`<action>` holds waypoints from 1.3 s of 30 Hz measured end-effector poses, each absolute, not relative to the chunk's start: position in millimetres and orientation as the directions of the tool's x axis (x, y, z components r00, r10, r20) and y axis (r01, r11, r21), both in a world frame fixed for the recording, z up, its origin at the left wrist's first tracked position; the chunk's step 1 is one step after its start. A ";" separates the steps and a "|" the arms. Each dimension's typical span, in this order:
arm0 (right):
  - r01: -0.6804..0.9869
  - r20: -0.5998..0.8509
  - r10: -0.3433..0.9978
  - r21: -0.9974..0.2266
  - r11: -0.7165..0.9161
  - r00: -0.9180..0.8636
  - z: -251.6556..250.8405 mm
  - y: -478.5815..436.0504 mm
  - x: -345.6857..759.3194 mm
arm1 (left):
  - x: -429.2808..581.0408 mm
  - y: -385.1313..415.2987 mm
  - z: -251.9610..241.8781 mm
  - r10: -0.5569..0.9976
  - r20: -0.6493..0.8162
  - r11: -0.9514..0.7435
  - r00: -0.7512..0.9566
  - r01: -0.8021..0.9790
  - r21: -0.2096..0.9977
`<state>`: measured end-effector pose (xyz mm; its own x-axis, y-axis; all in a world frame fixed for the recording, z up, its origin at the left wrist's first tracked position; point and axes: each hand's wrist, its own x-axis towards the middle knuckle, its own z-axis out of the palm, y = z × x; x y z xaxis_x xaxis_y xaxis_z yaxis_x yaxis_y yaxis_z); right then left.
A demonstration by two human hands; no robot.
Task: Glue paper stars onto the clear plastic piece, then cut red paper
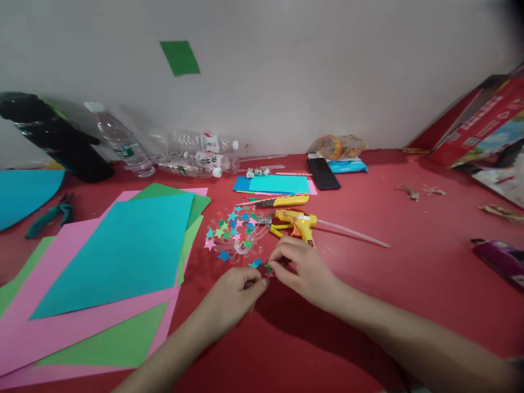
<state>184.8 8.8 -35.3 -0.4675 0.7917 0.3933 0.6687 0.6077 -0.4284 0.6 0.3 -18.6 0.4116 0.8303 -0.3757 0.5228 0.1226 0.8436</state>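
Just in front of a pile of small stars, my two hands meet with their fingertips close together. My right hand pinches a small green star between thumb and fingers. My left hand is closed in a pinch, its thumb tip beside a small pink star; what lies inside those fingers is hidden. Blue stars show just beyond the fingertips. Pink, blue and green stars lie over curled clear plastic pieces. A yellow glue gun with a clear glue stick lies behind my right hand.
Coloured paper sheets cover the left side, with pliers beyond. A yellow utility knife, a black phone and plastic bottles lie toward the wall. A black flask stands at left, a purple object at right.
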 end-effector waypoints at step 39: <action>0.939 -0.025 0.997 -0.335 -0.083 0.079 -26.0 54.4 249.2 | -10.7 -12.0 11.3 0.997 -0.063 0.056 0.047 0.151 0.987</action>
